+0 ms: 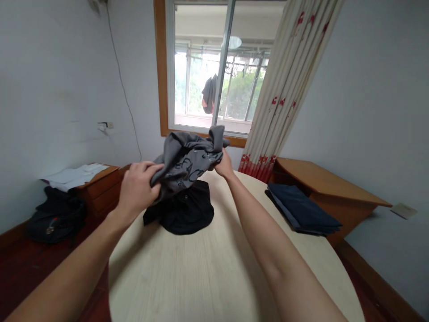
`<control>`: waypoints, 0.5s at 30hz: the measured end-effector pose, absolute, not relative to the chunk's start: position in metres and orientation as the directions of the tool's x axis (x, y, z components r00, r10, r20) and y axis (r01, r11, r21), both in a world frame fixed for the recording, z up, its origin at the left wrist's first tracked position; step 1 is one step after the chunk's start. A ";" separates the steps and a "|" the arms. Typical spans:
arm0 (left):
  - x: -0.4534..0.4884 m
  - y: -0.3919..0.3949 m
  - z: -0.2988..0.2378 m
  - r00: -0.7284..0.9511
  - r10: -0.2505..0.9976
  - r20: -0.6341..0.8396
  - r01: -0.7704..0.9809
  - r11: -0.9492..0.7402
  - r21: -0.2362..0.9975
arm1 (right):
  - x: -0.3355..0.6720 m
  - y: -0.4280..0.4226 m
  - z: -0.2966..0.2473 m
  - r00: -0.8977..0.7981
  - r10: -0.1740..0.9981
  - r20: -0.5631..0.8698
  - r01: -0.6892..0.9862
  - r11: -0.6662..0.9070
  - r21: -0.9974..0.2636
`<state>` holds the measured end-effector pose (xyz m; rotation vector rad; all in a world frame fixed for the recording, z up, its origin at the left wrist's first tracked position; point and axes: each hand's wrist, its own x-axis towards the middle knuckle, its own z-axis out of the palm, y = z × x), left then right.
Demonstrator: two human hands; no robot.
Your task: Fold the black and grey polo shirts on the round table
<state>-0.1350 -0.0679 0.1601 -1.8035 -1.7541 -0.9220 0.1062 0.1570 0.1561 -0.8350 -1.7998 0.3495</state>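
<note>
A crumpled grey garment (187, 163) with a dark printed drawing hangs in the air above the table, held between both hands. My left hand (139, 185) is closed on its left edge, thumb and fingers pinching the cloth. On the far right side my right hand (224, 164) grips the same garment, its fingers partly hidden by the fabric. Beneath it, a black garment (187, 212) lies bunched on the pale round table (187, 273). The grey cloth covers part of the black one.
Folded dark clothes (301, 208) are stacked at the table's right edge, beside a wooden desk (328, 179). To the left stand a wooden cabinet (103, 181) with papers (75, 175) and a black bag (55, 219). A curtain (284, 89) hangs by the window behind.
</note>
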 end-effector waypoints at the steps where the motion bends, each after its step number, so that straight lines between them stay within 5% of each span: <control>1: -0.133 -0.062 0.146 -0.013 0.751 0.661 0.993 -0.069 0.097 | 0.097 0.164 0.144 -0.276 0.725 0.631 0.413 0.682 -0.603; 4: -0.130 -0.046 0.098 0.037 0.874 0.484 0.992 -0.092 0.091 | 0.095 0.168 0.097 -0.453 0.797 0.400 0.575 0.604 -0.551; 7: -0.129 -0.031 0.058 0.079 0.910 0.408 0.984 -0.137 0.115 | 0.131 0.163 0.059 -0.409 0.868 0.281 0.775 0.493 -0.396; 10: -0.128 -0.017 0.033 0.105 0.936 0.336 0.983 -0.149 0.107 | 0.199 0.159 0.046 -0.223 0.923 0.313 0.881 0.328 -0.340; 15: -0.137 0.006 0.020 0.117 0.948 0.297 0.988 -0.142 0.065 | 0.338 0.139 0.051 0.254 0.872 0.418 0.847 0.008 -0.532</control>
